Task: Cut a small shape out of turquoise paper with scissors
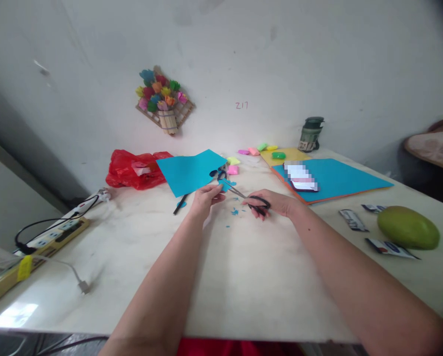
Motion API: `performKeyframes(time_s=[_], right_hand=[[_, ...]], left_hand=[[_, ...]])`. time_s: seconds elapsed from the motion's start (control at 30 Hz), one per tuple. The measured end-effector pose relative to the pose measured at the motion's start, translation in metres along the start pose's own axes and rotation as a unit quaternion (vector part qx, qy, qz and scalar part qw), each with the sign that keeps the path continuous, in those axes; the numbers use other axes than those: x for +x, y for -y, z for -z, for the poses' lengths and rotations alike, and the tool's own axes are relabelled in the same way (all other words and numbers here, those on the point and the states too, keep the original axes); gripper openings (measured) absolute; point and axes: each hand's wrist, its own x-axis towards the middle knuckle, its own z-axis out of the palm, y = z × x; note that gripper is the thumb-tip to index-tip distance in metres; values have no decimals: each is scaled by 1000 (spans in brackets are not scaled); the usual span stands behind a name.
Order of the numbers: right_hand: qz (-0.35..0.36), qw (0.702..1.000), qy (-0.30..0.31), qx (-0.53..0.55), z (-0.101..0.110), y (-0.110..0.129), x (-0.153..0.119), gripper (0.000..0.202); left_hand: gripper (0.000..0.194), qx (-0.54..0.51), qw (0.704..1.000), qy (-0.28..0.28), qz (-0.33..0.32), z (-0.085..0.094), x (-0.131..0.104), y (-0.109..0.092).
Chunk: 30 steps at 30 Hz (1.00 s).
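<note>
My left hand (205, 199) pinches a small piece of blue paper (226, 185) near the middle of the table. My right hand (266, 203) is closed round the black handles of a pair of scissors (237, 192), whose blades point left and touch or overlap the blue piece. Small blue scraps (235, 211) lie on the table between the hands. Behind my left hand rests a large blue sheet (191, 170) with a cut edge. A black pen (180, 203) lies on a blue scrap left of that hand. Other dark scissors handles (217, 174) show behind the blue piece.
A red plastic bag (132, 170) and a power strip (54, 237) are at left. At right are stacked sheets (351, 180) under a phone (301, 176), a green fruit (409, 227), sachets (353, 220) and a bottle (311, 134). Colourful packets (254, 151) lie at the back.
</note>
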Motion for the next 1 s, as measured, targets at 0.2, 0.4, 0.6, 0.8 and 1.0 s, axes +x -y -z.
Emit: performKeyframes(time_s=[0.2,0.4,0.6,0.8,1.0], right_hand=[[-12,999,33,12,4,1,-2,44],[-4,999,39,12,-2,6,-2,45],[2,999,32,30,-6,7,0,47],[-7,998,22,51,-6,3,3,47],[-3,999,9,44,-8,2,6,44]], left_hand=[[23,-96,994,-58,-8,3,3,2],[20,-105,993,-60,6,3,5,5],[18,-107,993,-42,9,1,4,6],[20,-89,996,-26,-1,0,3,5],[23,-81,997,-15,3,0,2,5]])
